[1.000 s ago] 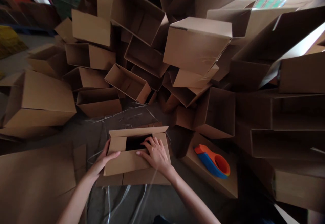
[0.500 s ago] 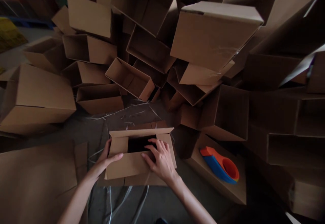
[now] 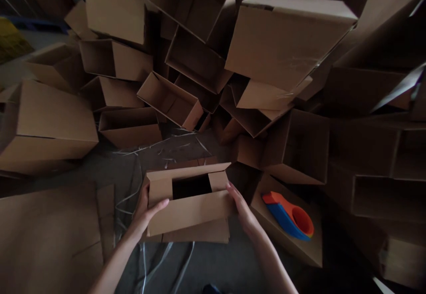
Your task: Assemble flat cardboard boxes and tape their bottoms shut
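Observation:
A small cardboard box (image 3: 191, 212) is held between my two hands, its long top flaps partly raised and a dark gap showing between the short inner flaps. My left hand (image 3: 146, 209) grips the left end, thumb on the near flap and fingers down the side. At the right end, my right hand (image 3: 240, 205) presses against the box with its fingertips near the top corner. Flat cardboard sheets (image 3: 199, 232) lie underneath. To the right, an orange and blue tape dispenser (image 3: 289, 216) rests on another carton (image 3: 313, 252).
A heap of open cartons (image 3: 169, 101) spreads across the back and right. One large box (image 3: 56, 112) stands at the left, with a big flat cardboard sheet (image 3: 46, 236) nearer me. White plastic strips (image 3: 184, 265) lie on the floor.
My right hand has moved from over the box's opening to its right end. The box has shifted slightly right, and its right side is now gripped.

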{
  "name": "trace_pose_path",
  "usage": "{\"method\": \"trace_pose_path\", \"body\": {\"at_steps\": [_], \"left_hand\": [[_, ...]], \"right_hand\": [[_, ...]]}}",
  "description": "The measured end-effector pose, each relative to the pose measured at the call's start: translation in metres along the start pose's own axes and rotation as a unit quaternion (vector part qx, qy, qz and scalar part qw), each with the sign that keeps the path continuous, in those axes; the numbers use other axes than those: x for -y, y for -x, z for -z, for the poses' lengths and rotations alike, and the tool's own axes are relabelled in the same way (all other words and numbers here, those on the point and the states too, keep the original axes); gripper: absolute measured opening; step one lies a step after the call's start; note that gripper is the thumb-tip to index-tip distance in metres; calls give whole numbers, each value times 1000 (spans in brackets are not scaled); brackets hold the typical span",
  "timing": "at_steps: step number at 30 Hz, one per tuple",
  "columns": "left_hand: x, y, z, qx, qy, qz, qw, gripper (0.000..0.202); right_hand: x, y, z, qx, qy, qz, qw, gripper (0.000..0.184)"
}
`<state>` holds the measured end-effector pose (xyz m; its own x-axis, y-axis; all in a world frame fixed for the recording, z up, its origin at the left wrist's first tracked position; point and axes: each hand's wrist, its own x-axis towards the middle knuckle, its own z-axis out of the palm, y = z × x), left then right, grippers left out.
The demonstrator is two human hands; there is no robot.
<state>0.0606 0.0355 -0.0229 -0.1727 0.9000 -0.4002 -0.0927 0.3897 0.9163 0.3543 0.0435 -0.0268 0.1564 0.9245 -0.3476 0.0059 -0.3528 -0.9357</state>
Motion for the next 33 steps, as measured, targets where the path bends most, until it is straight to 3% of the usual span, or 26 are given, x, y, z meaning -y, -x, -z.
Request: {"method": "trace_pose_path", "body": {"at_steps": [3, 9, 13, 18, 33], "left_hand": [[-10, 7, -5, -14, 9, -4, 1000, 84], [-25, 14, 3, -19, -17, -41, 999, 84], [-14, 5, 8, -1, -33, -10, 999, 84], [-6, -2, 9, 23, -20, 24, 999, 80], [-15, 4, 8, 21, -9, 41, 999, 85]], "right_hand": [[14, 9, 1, 42, -62, -72, 995, 58], [35, 28, 8, 43, -74, -69, 994, 67], [22, 24, 5, 70, -52, -59, 994, 69], [0, 10, -5, 51, 9, -24, 998, 68], [-3, 10, -7, 40, -2, 4, 999, 69]]}}
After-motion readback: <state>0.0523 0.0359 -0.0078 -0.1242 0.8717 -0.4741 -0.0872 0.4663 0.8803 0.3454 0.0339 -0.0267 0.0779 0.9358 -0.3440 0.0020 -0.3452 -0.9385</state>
